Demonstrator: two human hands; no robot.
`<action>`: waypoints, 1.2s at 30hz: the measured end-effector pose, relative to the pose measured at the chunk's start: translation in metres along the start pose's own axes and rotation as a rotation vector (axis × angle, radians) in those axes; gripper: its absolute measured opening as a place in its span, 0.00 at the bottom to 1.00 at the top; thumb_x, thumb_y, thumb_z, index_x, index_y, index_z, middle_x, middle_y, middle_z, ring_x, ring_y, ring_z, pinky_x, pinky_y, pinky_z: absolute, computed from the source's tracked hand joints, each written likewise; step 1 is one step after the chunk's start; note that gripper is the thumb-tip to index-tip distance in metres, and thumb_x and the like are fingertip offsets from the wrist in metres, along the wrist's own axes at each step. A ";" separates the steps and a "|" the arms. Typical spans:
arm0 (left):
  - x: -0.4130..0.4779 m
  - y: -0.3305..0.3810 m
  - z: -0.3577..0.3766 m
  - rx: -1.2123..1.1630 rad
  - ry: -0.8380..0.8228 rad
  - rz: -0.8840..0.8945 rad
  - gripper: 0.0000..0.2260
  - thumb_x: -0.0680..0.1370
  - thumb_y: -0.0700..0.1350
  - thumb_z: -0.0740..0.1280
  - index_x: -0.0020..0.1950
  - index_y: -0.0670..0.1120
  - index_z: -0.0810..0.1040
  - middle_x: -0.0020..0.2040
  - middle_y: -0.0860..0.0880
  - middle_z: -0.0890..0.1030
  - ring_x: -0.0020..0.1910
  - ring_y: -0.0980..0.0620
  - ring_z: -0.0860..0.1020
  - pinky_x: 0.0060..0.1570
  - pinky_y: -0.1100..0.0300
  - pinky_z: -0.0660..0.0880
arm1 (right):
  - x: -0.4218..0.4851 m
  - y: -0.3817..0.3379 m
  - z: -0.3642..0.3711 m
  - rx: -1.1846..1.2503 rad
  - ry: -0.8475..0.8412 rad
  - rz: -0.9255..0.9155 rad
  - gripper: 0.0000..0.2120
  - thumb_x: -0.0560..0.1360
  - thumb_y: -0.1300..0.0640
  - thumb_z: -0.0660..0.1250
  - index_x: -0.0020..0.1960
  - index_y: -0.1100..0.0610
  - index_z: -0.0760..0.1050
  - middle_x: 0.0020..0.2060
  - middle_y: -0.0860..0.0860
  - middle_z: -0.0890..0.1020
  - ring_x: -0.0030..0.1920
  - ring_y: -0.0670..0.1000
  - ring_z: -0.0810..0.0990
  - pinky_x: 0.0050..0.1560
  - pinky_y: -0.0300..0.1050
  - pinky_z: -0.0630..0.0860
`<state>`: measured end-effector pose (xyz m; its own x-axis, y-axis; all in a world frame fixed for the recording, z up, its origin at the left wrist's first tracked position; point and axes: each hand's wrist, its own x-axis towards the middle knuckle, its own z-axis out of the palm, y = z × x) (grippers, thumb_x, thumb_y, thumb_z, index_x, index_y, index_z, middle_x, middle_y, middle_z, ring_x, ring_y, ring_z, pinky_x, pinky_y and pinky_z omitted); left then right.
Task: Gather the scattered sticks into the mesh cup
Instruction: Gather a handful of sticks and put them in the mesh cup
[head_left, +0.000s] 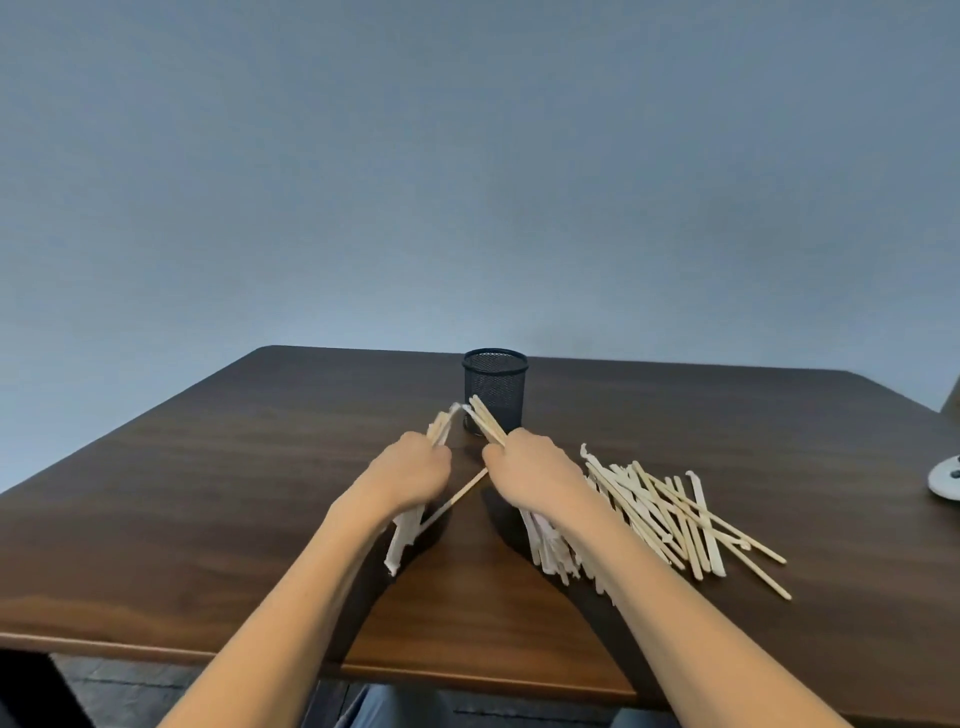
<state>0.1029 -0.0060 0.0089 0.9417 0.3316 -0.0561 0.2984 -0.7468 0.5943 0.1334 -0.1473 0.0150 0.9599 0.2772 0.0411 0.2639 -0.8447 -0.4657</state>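
Note:
A black mesh cup (496, 387) stands upright near the far edge of the table. Just in front of it, my left hand (413, 470) is closed around a bundle of pale wooden sticks (402, 538). My right hand (535, 470) grips a second bundle (550, 551), whose upper ends lean toward the cup and meet the left bundle's tips. One single stick (457, 496) slants between the two hands. A loose pile of several sticks (675, 512) lies flat on the table to the right of my right hand.
The dark wooden table (234, 493) stretches left and right, its front edge close to my body. A white round object (946, 475) sits at the right border. A blue-grey wall rises behind the table.

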 end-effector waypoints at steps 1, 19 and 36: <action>0.002 -0.003 -0.002 -0.123 0.024 0.018 0.16 0.83 0.46 0.54 0.59 0.35 0.73 0.47 0.42 0.81 0.45 0.46 0.79 0.42 0.55 0.71 | 0.001 0.002 0.000 0.077 0.028 -0.007 0.14 0.82 0.49 0.52 0.53 0.58 0.70 0.42 0.54 0.77 0.39 0.52 0.78 0.34 0.44 0.70; -0.009 0.006 0.020 -0.836 0.392 0.366 0.22 0.82 0.49 0.67 0.34 0.40 0.65 0.27 0.41 0.66 0.23 0.44 0.67 0.21 0.58 0.71 | -0.004 0.007 0.024 1.071 0.331 -0.242 0.10 0.77 0.47 0.70 0.40 0.49 0.74 0.26 0.50 0.70 0.24 0.50 0.67 0.27 0.45 0.67; 0.041 0.085 -0.055 -0.625 0.342 0.413 0.21 0.81 0.56 0.57 0.33 0.47 0.75 0.34 0.46 0.83 0.42 0.41 0.83 0.50 0.43 0.79 | 0.054 -0.014 -0.074 0.764 0.358 -0.199 0.20 0.81 0.49 0.55 0.34 0.54 0.74 0.29 0.50 0.78 0.34 0.52 0.79 0.40 0.50 0.75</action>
<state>0.1581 -0.0247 0.1014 0.8272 0.3335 0.4523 -0.2980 -0.4222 0.8561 0.1883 -0.1539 0.0889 0.9084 0.1180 0.4011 0.4178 -0.2209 -0.8813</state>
